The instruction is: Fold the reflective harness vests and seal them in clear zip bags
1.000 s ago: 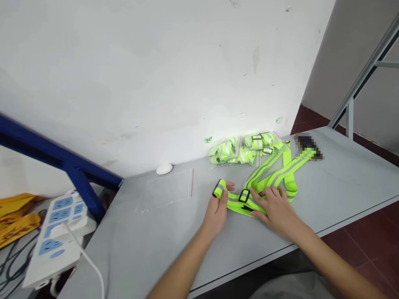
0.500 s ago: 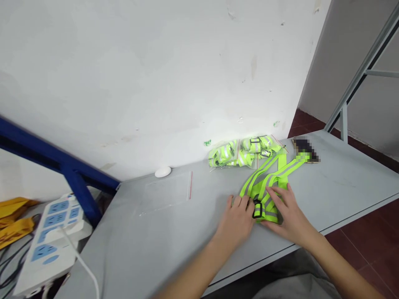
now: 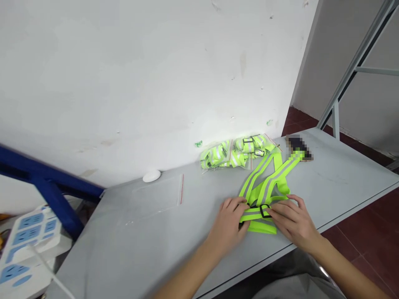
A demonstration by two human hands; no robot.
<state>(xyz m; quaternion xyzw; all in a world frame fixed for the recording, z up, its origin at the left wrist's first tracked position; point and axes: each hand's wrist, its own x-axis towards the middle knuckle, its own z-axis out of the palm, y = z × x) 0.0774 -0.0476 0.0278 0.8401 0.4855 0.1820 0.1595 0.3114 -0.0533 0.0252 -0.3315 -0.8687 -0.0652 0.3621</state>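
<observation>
Neon yellow-green reflective straps point(image 3: 268, 185) with grey stripes lie on the grey table, their upper ends reaching toward the back. My left hand point(image 3: 230, 218) grips the left end of the front strap, its fingers closed over the band. With fingers pinched on the same strap, my right hand point(image 3: 294, 220) is just right of the black slide buckle point(image 3: 265, 211). Between the hands the strap is held roughly level, and another loop of it hangs below on the tabletop. My fingertips partly hide the strap's ends.
Clear bags of rolled reflective straps point(image 3: 232, 153) lie against the wall. A flat clear zip bag point(image 3: 158, 193) and a white oval object point(image 3: 151, 176) are to the left. A blurred-out dark item point(image 3: 299, 147) sits at the back right. A power strip point(image 3: 29, 245) stands beyond the blue frame point(image 3: 59, 203).
The black buckle has moved from beside my left hand to beside my right hand. My right fingers have closed on the strap, and the front band is now stretched between both hands.
</observation>
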